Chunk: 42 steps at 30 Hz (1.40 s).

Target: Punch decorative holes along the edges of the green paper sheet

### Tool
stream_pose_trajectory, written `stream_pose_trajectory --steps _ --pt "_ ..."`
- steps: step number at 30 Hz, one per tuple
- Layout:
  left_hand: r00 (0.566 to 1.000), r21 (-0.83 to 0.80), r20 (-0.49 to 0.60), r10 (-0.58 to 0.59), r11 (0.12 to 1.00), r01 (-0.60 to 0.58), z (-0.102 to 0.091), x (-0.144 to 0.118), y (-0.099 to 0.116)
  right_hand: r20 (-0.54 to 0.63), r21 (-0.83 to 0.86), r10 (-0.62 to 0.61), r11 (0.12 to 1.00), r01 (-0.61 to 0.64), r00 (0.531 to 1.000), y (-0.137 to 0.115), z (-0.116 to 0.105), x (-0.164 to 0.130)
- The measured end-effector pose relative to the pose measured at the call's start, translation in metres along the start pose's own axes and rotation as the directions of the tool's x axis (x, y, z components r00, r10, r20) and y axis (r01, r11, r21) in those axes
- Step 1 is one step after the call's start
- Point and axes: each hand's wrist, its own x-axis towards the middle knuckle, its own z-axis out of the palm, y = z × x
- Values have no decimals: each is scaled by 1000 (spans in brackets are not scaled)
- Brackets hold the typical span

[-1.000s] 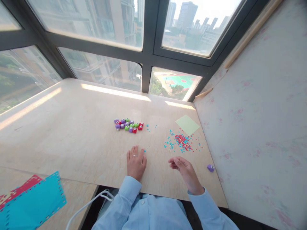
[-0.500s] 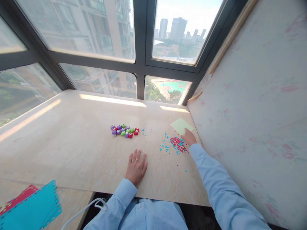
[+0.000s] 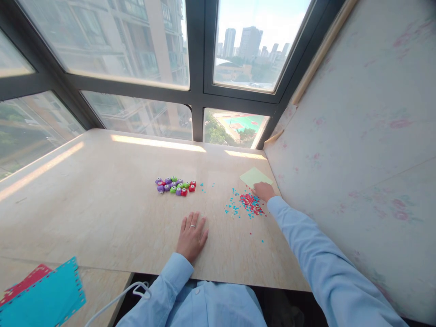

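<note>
Head view.

Item 1: right hand (image 3: pixel 264 191), arm stretched far forward toward 1 o'clock, fingertips resting on the near edge of the yellow-green paper square (image 3: pixel 254 176). The fingers look flat and uncurled; whether they pinch the edge cannot be told. The square lies flat on the tabletop (image 3: pixel 102 213), just beyond the fingers toward 11 o'clock, one corner pointing at the window, close to the wall on the right.

Item 2: red and blue paper bits (image 3: pixel 247 204), scattered just beside the right hand at its 8 o'clock.

Item 3: left hand (image 3: pixel 192 236), palm down, fingers spread and loose on the tabletop, grasping nothing. It is well apart from the square; the right hand is the nearer by far.

Item 4: cluster of small coloured punches (image 3: pixel 174 185), at 11 o'clock from the left hand, untouched.

Item 5: teal and red sheets (image 3: pixel 42 297), far left, near edge.
</note>
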Motion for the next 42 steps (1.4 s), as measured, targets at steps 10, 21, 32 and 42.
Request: stream_pose_trajectory --steps 10,21,32,42 --pt "1000 -42 -10 -7 999 6 -1 0 -1 -2 -62 -21 998 21 1000 -4 -1 0" --pt "1000 -58 0 -8 998 8 0 -1 -3 -246 106 205 977 -184 947 12 -11 -10" --pt "1000 -148 -4 -21 989 20 2 -2 -4 -570 434 191 896 96 799 -13 -36 -60" --pt "995 -263 -75 -60 964 39 10 -5 -11 -165 940 219 -259 220 962 -92 8 -126"
